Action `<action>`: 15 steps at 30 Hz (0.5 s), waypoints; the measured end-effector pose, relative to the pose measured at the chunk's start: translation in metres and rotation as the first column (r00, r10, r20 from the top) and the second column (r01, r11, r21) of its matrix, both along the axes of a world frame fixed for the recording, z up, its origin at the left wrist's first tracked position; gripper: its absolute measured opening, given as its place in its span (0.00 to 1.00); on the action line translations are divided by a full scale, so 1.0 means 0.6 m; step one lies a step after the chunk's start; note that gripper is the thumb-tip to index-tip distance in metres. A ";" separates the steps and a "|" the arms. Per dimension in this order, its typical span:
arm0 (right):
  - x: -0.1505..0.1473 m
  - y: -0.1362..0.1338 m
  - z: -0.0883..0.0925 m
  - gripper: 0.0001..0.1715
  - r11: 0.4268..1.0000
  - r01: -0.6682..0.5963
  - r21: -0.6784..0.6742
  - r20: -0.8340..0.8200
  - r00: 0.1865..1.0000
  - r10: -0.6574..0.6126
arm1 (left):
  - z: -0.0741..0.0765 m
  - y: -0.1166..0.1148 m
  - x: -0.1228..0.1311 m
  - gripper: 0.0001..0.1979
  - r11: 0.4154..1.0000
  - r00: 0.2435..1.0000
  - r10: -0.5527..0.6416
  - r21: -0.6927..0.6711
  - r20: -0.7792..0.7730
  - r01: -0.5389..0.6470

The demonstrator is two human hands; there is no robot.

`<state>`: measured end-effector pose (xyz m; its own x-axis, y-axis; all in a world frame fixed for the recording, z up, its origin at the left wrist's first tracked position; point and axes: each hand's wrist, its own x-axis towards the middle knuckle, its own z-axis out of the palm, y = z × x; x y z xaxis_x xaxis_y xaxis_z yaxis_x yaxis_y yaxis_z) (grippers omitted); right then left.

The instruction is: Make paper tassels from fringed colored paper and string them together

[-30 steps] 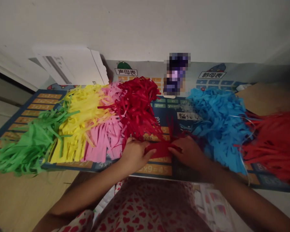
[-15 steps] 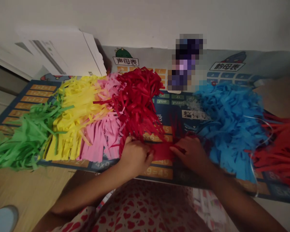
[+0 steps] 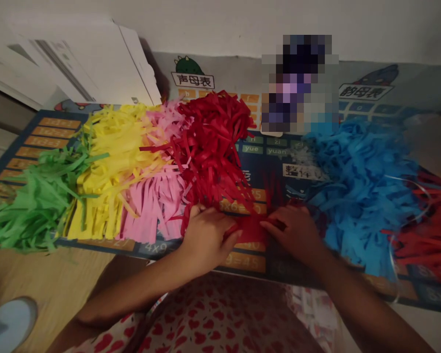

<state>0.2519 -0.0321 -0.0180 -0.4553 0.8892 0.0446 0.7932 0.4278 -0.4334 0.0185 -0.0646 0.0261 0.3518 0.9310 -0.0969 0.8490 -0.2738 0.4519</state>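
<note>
The left hand and the right hand sit close together without touching, their fingers clamped on opposite ends of a red paper band. The band's long axis runs sideways across the view, from one hand to the other. It lies on a printed multiplication and pinyin mat, just below a heap of red paper fringe, with pink paper fringe to the left and blue paper fringe to the right.
</note>
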 end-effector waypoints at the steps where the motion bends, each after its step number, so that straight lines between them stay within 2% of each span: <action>1: 0.001 0.000 0.000 0.19 1.000 -0.002 0.001 -0.004 1.000 0.002 | 0.003 -0.002 0.000 0.10 1.000 0.998 0.003 -0.001 0.063 -0.003; 3: 0.002 0.001 -0.001 0.19 1.000 -0.004 0.003 -0.009 1.000 0.004 | 0.005 -0.005 0.001 0.08 0.999 0.988 0.027 -0.031 0.151 -0.022; 5: 0.003 0.001 -0.002 0.19 1.000 -0.002 0.002 -0.003 1.000 0.002 | 0.002 -0.009 0.002 0.06 0.996 0.985 0.060 -0.074 0.162 -0.049; 7: 0.003 0.000 -0.003 0.20 1.000 0.003 0.005 0.006 1.000 -0.003 | -0.004 -0.012 0.003 0.09 0.994 0.991 0.076 -0.081 0.106 -0.068; 11: 0.000 -0.001 -0.001 0.22 1.000 0.001 0.030 0.020 1.000 -0.001 | -0.021 -0.016 0.003 0.18 0.998 0.994 0.068 -0.011 -0.089 -0.069; 15: -0.001 -0.002 0.002 0.23 1.000 -0.005 0.030 0.016 1.000 0.005 | -0.027 -0.016 0.002 0.20 0.999 0.984 0.028 -0.024 -0.177 -0.033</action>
<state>0.2511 -0.0331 -0.0166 -0.4603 0.8854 0.0643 0.7977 0.4443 -0.4078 0.0199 -0.0743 0.0098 0.2981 0.9374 -0.1802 0.9239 -0.2359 0.3014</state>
